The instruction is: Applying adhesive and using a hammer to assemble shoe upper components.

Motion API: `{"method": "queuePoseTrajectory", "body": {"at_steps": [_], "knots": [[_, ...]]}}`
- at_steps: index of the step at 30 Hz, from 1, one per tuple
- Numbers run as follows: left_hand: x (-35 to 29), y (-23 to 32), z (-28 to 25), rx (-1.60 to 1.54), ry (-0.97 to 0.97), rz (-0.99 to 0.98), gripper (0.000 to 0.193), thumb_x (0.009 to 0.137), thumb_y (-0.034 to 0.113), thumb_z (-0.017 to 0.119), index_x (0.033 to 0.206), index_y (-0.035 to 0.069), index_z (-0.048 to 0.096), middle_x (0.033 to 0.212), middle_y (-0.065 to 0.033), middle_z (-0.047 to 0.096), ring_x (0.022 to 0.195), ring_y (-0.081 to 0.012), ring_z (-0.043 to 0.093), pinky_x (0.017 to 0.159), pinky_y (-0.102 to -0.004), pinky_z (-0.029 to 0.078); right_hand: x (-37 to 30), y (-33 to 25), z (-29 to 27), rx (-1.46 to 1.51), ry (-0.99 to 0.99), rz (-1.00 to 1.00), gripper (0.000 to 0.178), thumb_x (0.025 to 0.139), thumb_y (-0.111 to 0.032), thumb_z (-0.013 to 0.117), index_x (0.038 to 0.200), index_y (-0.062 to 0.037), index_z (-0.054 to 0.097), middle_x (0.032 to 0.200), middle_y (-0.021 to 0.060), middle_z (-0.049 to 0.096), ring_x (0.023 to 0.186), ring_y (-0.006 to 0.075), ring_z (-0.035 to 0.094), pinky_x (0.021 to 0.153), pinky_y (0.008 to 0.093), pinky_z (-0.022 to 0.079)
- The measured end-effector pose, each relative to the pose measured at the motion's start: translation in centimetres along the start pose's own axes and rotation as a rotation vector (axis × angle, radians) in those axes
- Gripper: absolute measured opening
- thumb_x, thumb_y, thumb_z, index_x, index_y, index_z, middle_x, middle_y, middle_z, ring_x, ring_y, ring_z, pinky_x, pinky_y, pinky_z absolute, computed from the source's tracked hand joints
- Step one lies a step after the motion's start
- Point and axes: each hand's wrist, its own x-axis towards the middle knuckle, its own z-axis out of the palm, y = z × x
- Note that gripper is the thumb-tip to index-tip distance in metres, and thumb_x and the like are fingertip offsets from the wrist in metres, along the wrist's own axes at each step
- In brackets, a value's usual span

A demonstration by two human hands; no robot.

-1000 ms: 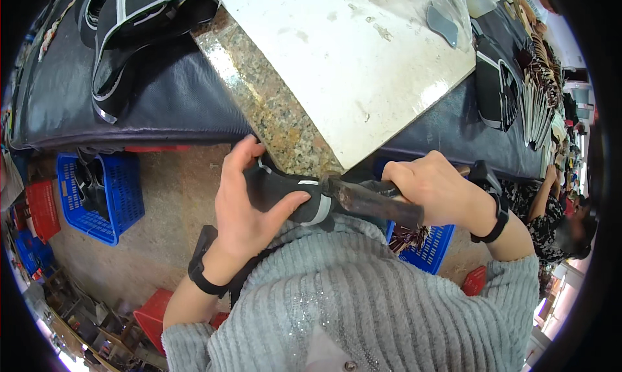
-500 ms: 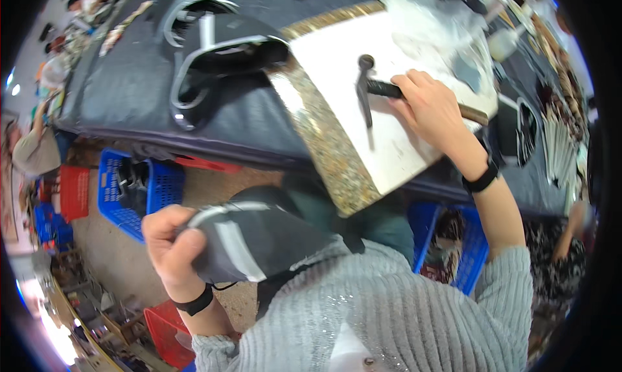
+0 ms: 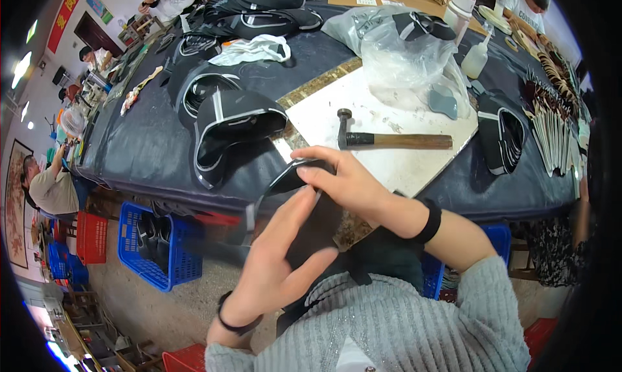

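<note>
A black shoe upper [image 3: 322, 221] with a grey stripe is between my hands at the table's near edge, partly blurred. My right hand [image 3: 356, 187] pinches its upper rim between thumb and fingers. Alongside it is my left hand [image 3: 275, 265], fingers stretched out and thumb apart, near or against the upper's side; contact is hard to make out. A hammer [image 3: 405, 141] with a wooden handle and black grip band lies on the white board [image 3: 389, 171], just beyond my right hand. More black shoe uppers [image 3: 236, 109] rest on the table to the left of the board.
A clear plastic bag [image 3: 408, 61] and a glue bottle [image 3: 476, 59] are at the board's far side. Stacked uppers [image 3: 502, 135] stand to the right. A blue basket [image 3: 146, 242] sits on the floor at left. Other people work around the dark table [image 3: 116, 158].
My right hand has let go of the hammer, now lying on the board, and moved to the upper. The upper has risen from my lap, and my left hand has opened.
</note>
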Motion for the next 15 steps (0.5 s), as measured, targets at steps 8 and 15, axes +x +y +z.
{"method": "queuePoseTrajectory", "body": {"at_steps": [8,15], "knots": [[1.8,0.0,-2.3,0.469,0.204,0.115,0.081,0.075,0.011,0.075,0.142,-0.005,0.033,0.138,-0.0246,0.045,0.121,-0.0369,0.051,0.098,-0.0375,0.042,0.7,-3.0,-0.8,-0.443,-0.139,0.171,0.032,0.092,-0.027,0.057,0.091,0.0037,0.067,0.073,0.0036,0.065,0.065,0.0087,0.056,0.061,0.0269,0.046],[6.7,-5.4,-3.5,0.008,0.072,-0.147,0.015,0.089,0.0,0.055,0.099,-0.005,0.064,0.08,-0.0008,0.066,0.074,-0.0055,0.056,0.068,-0.0218,0.046,2.1,-2.5,-3.8,-0.432,-0.245,-0.042,0.021,0.086,-0.005,0.06,0.106,0.0013,0.062,0.093,0.005,0.067,0.08,0.008,0.059,0.072,0.0235,0.047]]}}
